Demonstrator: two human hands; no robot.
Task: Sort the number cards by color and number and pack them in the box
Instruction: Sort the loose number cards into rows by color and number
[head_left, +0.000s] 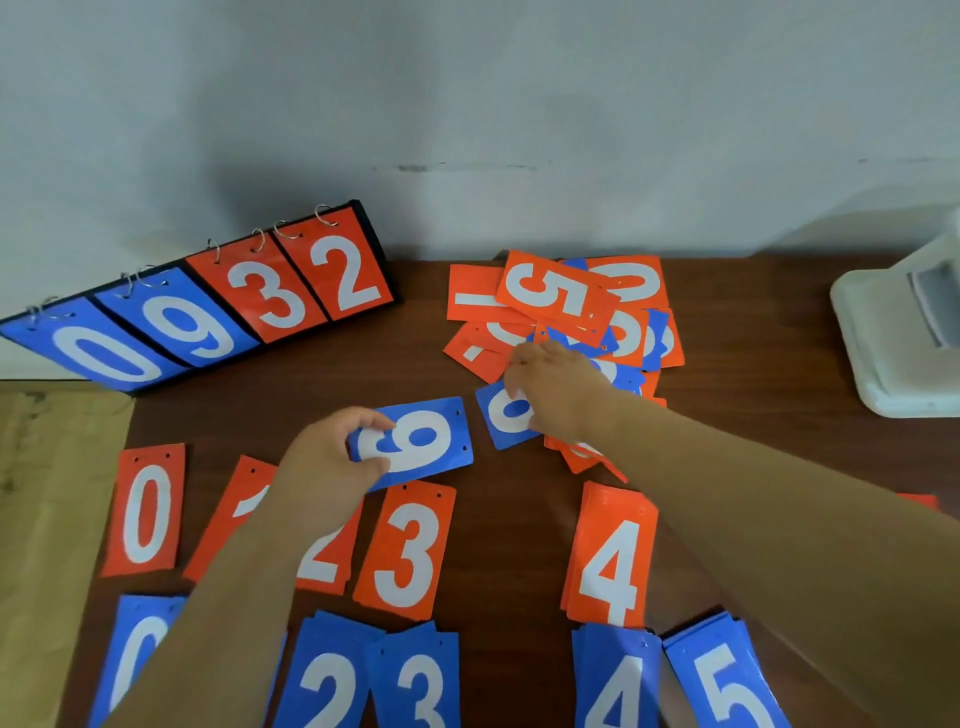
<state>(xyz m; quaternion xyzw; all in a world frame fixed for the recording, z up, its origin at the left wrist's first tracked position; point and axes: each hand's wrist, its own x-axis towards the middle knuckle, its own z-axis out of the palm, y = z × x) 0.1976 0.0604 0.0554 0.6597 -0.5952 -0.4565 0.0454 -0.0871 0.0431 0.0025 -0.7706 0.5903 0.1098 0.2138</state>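
**Brown table, two sorted rows, a blue 9 in hand**

Wood-brown table (519, 545) across the whole scene, backed by a pale grey wall (467, 104). Far left, leaning on that wall: black flip scoreboard (208, 306), showing blue 0 and 9, then orange 3 and 2. Left edge, beside the table: tan cardboard (47, 519), box or flat sheet impossible to tell. Far right: white plastic object (883, 338), cut off by the frame.

Far centre-right: loose pile of number cards (628, 332), orange and blue mixed and overlapping, with orange 5 (558, 296) uppermost.

Near side: two sorted rows.
- **Farther row, left to right:** orange 0 (147, 512), orange 1 (252, 486) mostly covered by an arm (234, 571), orange 2 (324, 561), orange 3 (405, 551), then well apart to the right, orange 4 (610, 556).
- **Nearest row, cut by the bottom edge:** blue 0 (132, 665), blue 2 (327, 680), blue 3 (421, 686), blue 4 (618, 686), blue 5 (727, 686).

Between the pile and the orange row: blue 9 card (421, 441), turned sideways, punched holes to the right. Gripped at its left end by the left hand (327, 457), fingers curled over the far edge, thumb on the near edge.

Just right of it, at the pile's near-left corner: second blue card (506, 415), digit half covered. Right hand (550, 384) on top of that card, fingertips down on it. Pinching or only pressing, impossible to tell.
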